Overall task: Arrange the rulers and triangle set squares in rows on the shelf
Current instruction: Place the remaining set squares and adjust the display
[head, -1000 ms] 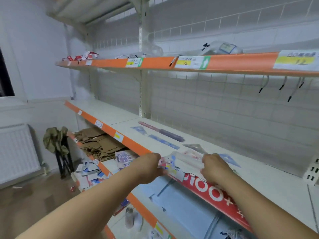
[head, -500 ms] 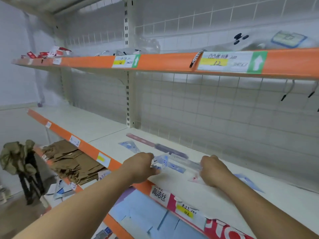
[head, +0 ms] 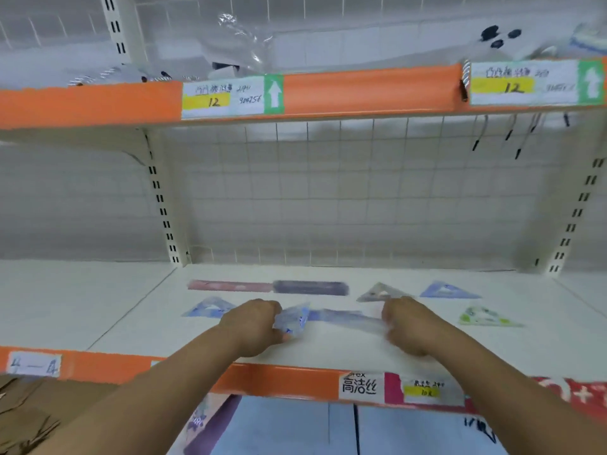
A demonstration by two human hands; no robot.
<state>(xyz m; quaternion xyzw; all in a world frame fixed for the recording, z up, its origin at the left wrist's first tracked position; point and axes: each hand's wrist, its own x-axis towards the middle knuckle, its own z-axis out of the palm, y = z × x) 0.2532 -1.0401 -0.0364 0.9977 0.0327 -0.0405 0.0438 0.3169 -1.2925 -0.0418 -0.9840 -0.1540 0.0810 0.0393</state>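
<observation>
Blue translucent triangular set square (head: 208,308) lies flat just left of the left hand (head: 253,326), whose curled fingers pinch one end of a clear-wrapped ruler pack (head: 331,318) over the white metal shelf (head: 131,316). Fingers of the right hand (head: 407,326) curl round the other end. Green triangular set square (head: 486,317) lies right of them.

On the shelf (head: 98,307), two rulers lie end to end along the back, the left ruler (head: 230,286) touching the right ruler (head: 310,288). Right of them in that row lie the middle set square (head: 381,292) and then the far set square (head: 448,290). The front-right set square (head: 486,316) lies before the far one. The leftmost set square (head: 208,308) lies before the left ruler. Between it and the front-right one, before the right ruler, the left hand (head: 253,323) and right hand (head: 410,326) each grip one end of the ruler packet (head: 328,318).
</observation>
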